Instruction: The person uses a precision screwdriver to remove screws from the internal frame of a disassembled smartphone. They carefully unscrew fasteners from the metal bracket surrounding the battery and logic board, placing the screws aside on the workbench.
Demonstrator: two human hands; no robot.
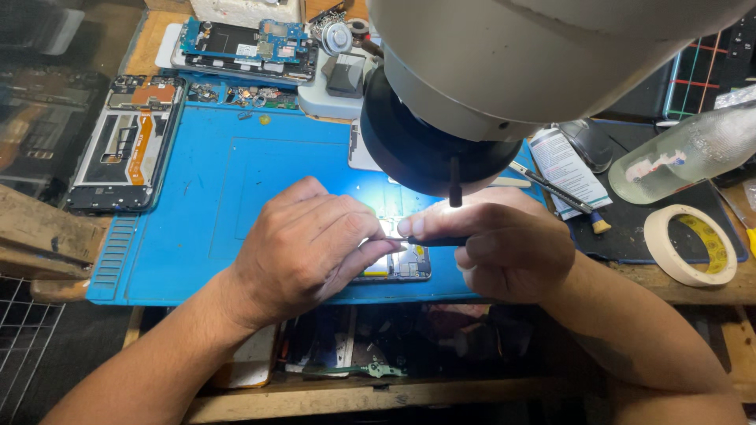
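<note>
Head view: one camera looking down on a cluttered repair bench point(693, 293).
Left hand point(303, 248): lying at centre frame, knuckles up, fingers curling down onto the opened phone point(402, 266) — its grip is pressing on the phone's left part, holding it down.
Right hand point(504, 244): sitting just right of centre, grip closing narrowly on a thin dark tool point(429, 241), which is pointing left and meeting the phone under the light.
Opened phone: lying at centre frame on the blue work mat point(220, 189), between the two hands, mostly hidden by the fingers; a lit strip and a yellow patch are showing.
Microscope head point(504, 71): filling the upper centre and right, its dark ring lamp point(429, 149) hanging right above the hands.
Blue work mat: spreading across the left and middle of the frame.
Phone frame point(126, 142): lying at the left edge of the mat, back open — an orange strip is running down it.
Circuit board point(244, 43): resting at the top, left of centre.
Tape roll point(693, 245): lying flat at the right edge.
Clear bottle point(685, 153): lying on its side, upper right.
Small brush point(559, 190): angling down to the right beside the microscope.
</note>
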